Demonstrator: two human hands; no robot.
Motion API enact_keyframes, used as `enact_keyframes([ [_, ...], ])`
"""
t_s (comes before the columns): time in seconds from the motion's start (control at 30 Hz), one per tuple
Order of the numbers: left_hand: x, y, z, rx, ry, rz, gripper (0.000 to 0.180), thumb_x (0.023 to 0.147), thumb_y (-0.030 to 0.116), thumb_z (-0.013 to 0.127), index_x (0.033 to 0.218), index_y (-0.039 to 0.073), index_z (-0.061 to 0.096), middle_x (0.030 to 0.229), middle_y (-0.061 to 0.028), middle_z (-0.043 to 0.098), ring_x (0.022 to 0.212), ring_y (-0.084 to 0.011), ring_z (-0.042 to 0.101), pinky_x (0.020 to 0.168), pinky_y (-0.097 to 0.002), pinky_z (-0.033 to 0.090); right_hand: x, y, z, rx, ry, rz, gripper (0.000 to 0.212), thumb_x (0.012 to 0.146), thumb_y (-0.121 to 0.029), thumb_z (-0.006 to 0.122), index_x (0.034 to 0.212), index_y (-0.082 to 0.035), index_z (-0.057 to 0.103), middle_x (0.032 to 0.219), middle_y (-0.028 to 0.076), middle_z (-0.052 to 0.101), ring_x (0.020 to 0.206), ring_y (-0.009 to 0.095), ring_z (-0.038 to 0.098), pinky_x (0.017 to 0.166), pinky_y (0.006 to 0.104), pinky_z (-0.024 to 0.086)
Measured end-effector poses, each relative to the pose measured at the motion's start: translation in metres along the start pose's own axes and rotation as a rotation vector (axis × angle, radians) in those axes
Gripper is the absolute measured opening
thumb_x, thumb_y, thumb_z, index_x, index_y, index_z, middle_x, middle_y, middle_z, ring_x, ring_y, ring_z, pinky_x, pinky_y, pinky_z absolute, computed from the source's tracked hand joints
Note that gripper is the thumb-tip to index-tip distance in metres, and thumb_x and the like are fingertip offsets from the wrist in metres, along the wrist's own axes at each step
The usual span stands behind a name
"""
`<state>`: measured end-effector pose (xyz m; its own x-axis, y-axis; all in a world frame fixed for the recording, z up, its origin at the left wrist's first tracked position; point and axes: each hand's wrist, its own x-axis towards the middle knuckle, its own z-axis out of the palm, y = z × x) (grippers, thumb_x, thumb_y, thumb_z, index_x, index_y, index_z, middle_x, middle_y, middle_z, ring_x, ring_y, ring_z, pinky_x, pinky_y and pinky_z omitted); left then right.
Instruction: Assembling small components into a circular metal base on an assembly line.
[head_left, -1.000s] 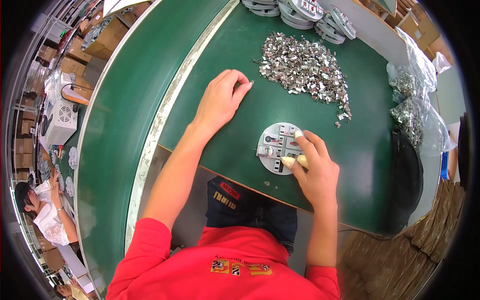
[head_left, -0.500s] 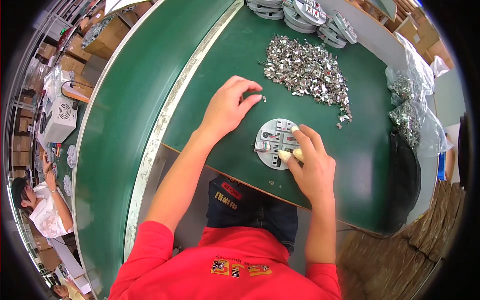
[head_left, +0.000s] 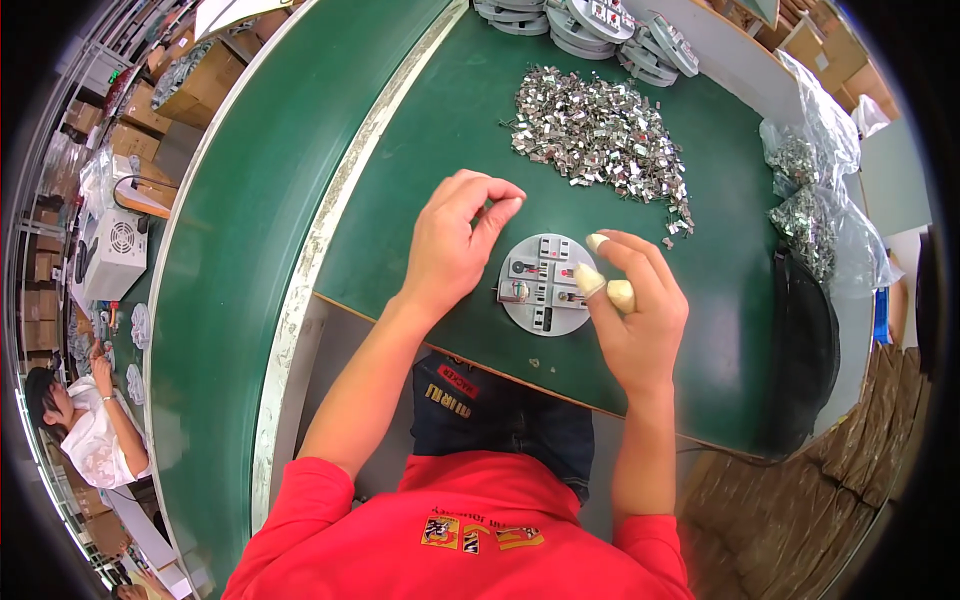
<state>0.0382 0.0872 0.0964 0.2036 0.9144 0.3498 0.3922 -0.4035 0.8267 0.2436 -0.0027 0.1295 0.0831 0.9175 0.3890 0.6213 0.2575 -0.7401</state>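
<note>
A round grey plate with several slots and small parts set into it lies on the green table near its front edge. My left hand is just beyond and left of the plate, thumb and forefinger pinched together; whatever they hold is too small or hidden. Beside the plate's right rim hovers my right hand, its fingers apart and nothing seen between them. Pale finger covers sit on its thumb and two fingers. One small boxy metal part is seated at the plate's left side.
A heap of small metal pieces spreads over the far table. Behind it are stacks of grey round plates. Clear bags of metal pieces and a black bag line the right edge. A co-worker sits far left.
My right hand has drawn back to the right from the plate, and its fingers have lifted. The left thumb and forefinger have closed together where a small metal piece showed at their tips.
</note>
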Motion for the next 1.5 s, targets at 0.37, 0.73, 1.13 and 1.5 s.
enact_keyframes([
  [0.37,0.011,-0.020,0.016,0.355,-0.038,0.062,0.013,0.097,0.014,0.073,0.105,0.003,0.075,0.099,-0.0060,0.070,0.083,-0.0148,0.064,0.077,-0.0274,0.051,-0.005,0.013,-0.004,-0.022,0.060,-0.052,0.025,0.080,0.002,0.079,0.104,-0.002,0.072,0.109,0.012,0.074,0.085,0.027,0.073,0.071,0.0332,0.058],
  [0.73,-0.045,0.051,0.040,-0.345,0.273,0.125,0.013,0.093,0.008,0.078,0.105,0.003,0.078,0.097,-0.0068,0.071,0.077,-0.0152,0.063,0.065,-0.0277,0.048,-0.015,-0.020,0.029,0.787,0.121,0.344,0.010,0.096,-0.003,0.074,0.104,0.003,0.070,0.093,0.002,0.068,0.067,0.004,0.054,0.053,0.0218,0.042],
  [1.13,-0.052,0.023,0.014,0.089,0.314,0.467,0.017,0.089,0.001,0.077,0.106,0.003,0.077,0.097,-0.0078,0.070,0.080,-0.0188,0.063,0.069,-0.0300,0.051,-0.020,-0.027,0.046,0.817,0.072,0.463,0.006,0.099,-0.004,0.072,0.101,0.001,0.069,0.083,-0.003,0.063,0.062,0.001,0.048,0.052,0.0194,0.035],
  [1.5,-0.084,-0.007,0.017,0.065,0.178,0.040,0.022,0.084,0.004,0.083,0.104,0.006,0.076,0.095,-0.0080,0.073,0.079,-0.0238,0.065,0.071,-0.0333,0.053,-0.029,0.012,0.045,0.267,-0.097,0.223,0.013,0.086,0.002,0.070,0.096,0.001,0.062,0.083,0.005,0.063,0.071,0.012,0.055,0.064,0.0288,0.047],
])
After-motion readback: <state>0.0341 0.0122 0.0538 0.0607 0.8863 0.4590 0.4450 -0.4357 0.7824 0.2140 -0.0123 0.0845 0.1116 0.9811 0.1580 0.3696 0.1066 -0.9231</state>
